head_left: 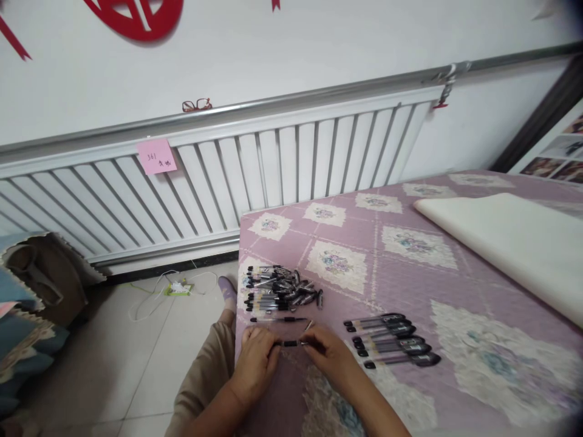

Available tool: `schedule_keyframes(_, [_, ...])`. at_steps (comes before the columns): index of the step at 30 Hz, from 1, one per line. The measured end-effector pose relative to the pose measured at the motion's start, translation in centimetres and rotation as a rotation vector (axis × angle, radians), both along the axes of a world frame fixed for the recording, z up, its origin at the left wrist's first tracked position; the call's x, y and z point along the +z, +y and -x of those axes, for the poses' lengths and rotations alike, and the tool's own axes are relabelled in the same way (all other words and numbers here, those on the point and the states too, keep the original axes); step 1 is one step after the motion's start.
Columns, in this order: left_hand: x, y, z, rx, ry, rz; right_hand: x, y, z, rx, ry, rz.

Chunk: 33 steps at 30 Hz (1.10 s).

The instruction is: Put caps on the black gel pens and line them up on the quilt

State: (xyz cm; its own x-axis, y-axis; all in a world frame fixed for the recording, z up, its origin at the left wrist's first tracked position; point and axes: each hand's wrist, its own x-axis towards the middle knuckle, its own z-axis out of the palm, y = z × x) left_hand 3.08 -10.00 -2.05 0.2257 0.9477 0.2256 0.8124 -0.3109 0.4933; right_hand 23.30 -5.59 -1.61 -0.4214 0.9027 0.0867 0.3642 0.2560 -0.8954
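Near the left edge of the bed, my left hand (257, 359) is closed around one end of a pen (290, 343) with a black grip. My right hand (331, 357) pinches the other end, at the tip. A small thin piece (310, 326) sticks up at my right fingertips; its kind is too small to tell. Just beyond my hands lies a single capless pen (277, 319). Farther back is a pile of pen barrels (268, 300) with loose black caps (304, 294) at its right side. To the right of my right hand, several capped pens (389, 341) lie in a row.
A purple floral bedspread (350, 291) covers the surface. A folded cream cloth (514, 243) lies at right. Behind stands a white radiator (291, 161) with a pink note (157, 156); glasses (197, 105) rest on the pipe above. A power strip (179, 287) lies on the floor.
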Motion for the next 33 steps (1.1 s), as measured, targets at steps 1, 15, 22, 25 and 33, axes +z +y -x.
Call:
schedule_keyframes(1, [0.07, 0.00, 0.00, -0.002, 0.004, 0.005, 0.04, -0.01, -0.02, 0.000, -0.002, -0.010])
schedule_keyframes(15, [0.42, -0.09, -0.09, -0.019, 0.028, -0.008, -0.13, 0.03, 0.20, 0.014, -0.024, -0.044])
schedule_keyframes(22, [0.35, -0.08, -0.02, -0.016, 0.030, -0.022, 0.08, 0.14, 0.27, 0.044, -0.109, -0.106])
schedule_keyframes(25, [0.32, -0.05, 0.03, -0.030, 0.027, -0.009, 0.27, 0.13, 0.27, 0.058, -0.139, -0.124])
schedule_keyframes(33, [-0.22, 0.08, 0.12, -0.009, 0.010, -0.021, -0.15, 0.13, 0.42, 0.075, -0.243, -0.194])
